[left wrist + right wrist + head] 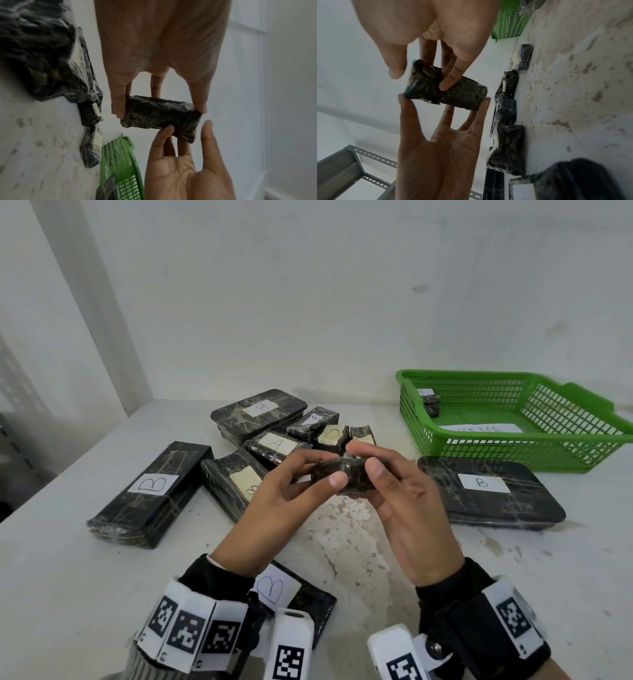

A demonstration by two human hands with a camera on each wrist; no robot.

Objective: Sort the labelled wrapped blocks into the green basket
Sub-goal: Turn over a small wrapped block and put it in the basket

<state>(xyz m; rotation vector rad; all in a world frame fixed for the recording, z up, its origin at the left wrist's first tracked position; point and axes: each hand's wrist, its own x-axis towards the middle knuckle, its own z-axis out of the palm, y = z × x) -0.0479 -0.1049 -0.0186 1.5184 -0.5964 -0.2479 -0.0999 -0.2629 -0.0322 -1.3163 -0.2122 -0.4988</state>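
From the head view, both hands hold one small wrapped block (pixel 342 477) above the worktop (pixel 359 542), the left hand (pixel 281 494) pinching its left end and the right hand (pixel 404 501) its right end, while the green basket (pixel 579 446) sits far right with one small block inside. The left wrist view shows the left hand's thumb and fingers (pixel 118 102) clamping the block (pixel 161 119). The right wrist view shows the right hand's fingers (pixel 448 82) pressed on the block (pixel 447 93).
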